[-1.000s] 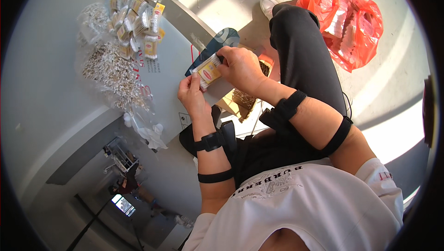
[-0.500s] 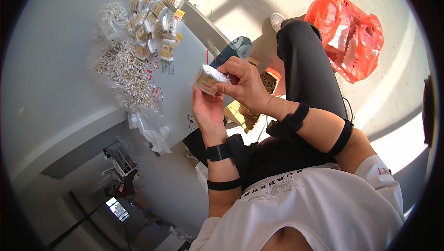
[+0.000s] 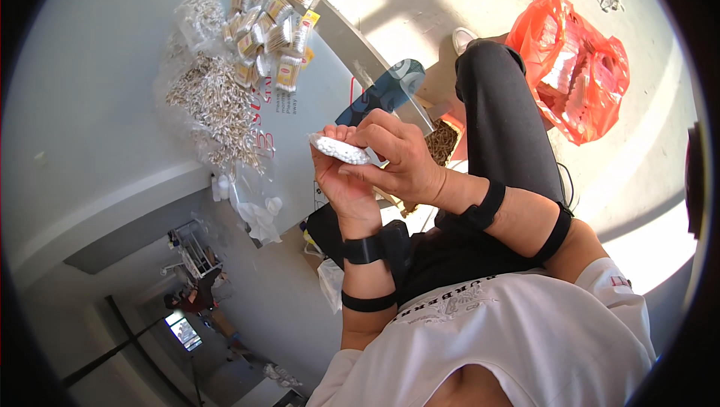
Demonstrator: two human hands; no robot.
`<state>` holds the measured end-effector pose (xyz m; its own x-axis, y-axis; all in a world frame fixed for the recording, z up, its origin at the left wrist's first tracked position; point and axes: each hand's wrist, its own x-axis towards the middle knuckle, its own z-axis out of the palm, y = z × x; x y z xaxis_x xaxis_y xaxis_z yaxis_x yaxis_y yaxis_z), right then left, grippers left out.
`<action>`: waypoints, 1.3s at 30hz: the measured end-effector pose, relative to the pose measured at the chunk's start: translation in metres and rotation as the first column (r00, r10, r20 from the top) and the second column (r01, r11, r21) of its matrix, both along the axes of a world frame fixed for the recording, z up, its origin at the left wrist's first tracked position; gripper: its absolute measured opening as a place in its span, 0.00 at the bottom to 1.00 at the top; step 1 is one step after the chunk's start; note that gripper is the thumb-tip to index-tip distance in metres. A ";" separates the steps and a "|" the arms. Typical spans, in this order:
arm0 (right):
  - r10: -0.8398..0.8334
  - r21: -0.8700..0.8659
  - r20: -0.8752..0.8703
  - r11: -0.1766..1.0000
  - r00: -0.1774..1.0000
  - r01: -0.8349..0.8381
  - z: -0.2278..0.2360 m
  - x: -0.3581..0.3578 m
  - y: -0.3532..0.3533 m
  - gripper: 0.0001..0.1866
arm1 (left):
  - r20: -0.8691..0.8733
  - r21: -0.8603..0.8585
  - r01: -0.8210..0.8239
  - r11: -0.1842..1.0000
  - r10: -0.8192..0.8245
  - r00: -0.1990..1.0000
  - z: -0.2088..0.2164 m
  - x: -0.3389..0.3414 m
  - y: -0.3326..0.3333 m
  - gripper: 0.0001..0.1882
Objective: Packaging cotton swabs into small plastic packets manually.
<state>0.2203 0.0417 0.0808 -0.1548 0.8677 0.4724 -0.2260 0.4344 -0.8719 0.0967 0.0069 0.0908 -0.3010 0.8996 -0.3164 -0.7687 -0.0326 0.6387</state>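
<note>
A small clear pack of cotton swabs [image 3: 339,150] is held between my two hands above the near side of the table, its white cotton tips turned up. My left hand [image 3: 345,186] supports the pack from below, with its fingers curled behind the far side. At the pack's right end, my right hand [image 3: 401,156] grips with thumb and bent fingers. Part of the pack is hidden by the fingers. Beyond my hands lies a pile of similar swab packs [image 3: 259,28], some with yellow labels. Beside it are many loose cotton swabs [image 3: 217,107] on plastic film.
The grey table [image 3: 296,167] carries printed markings and a crumpled clear bag [image 3: 201,13]. A dark blue patterned object [image 3: 386,92] is at its right edge. Below stands an open carton [image 3: 444,141]. A red plastic bag [image 3: 577,69] with packs sits on the floor.
The swab pack has been tilted so its cotton tips face up and its labelled side is out of sight. My left fingers have come up behind it.
</note>
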 end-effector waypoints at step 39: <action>-0.014 -0.316 -0.013 0.949 1.000 0.009 -0.016 0.002 0.015 0.10 | -0.437 0.012 -0.221 0.975 0.204 0.876 -0.010 0.005 0.006 0.06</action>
